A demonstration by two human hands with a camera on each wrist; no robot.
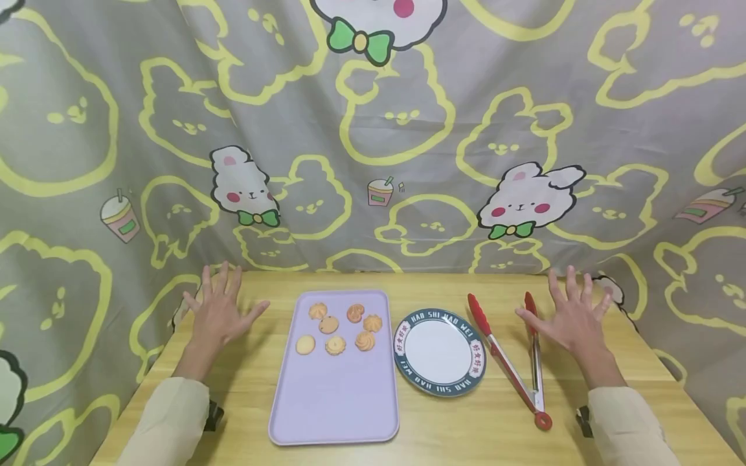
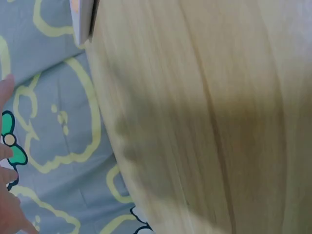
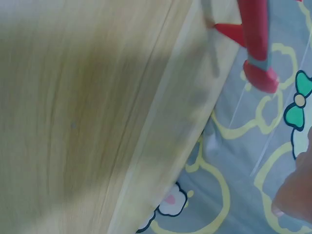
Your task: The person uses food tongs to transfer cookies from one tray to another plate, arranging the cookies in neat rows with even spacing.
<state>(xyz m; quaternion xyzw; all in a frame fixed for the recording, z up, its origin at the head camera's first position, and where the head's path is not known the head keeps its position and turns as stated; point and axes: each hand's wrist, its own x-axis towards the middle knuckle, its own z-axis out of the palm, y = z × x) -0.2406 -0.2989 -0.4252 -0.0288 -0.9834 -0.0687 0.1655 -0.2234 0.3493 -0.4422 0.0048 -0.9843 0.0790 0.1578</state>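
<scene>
The left hand [image 1: 218, 315] and right hand [image 1: 574, 318] spread wide, empty. Between them: tray [image 1: 335, 404] of cookies [image 1: 335, 345], plate [image 1: 440, 353] and, nearest the right, tongs [image 1: 537, 377].

Left hand [image 2: 9, 209] half-cropped at left margin, against grey cloth printed with yellow animal outlines [image 2: 73, 190]. Pale yellow-brown wood-grain tabletop [image 2: 248, 146] fills the rest, blurred shadow [image 2: 156, 146] across it. Pale tray corner [image 2: 83, 19] shows up top.

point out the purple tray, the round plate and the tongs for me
purple tray [image 1: 335, 402], head view, on its bare lower surface
round plate [image 1: 440, 353], head view, on its white centre
tongs [image 1: 513, 374], head view, on the long arm nearer the plate
</scene>
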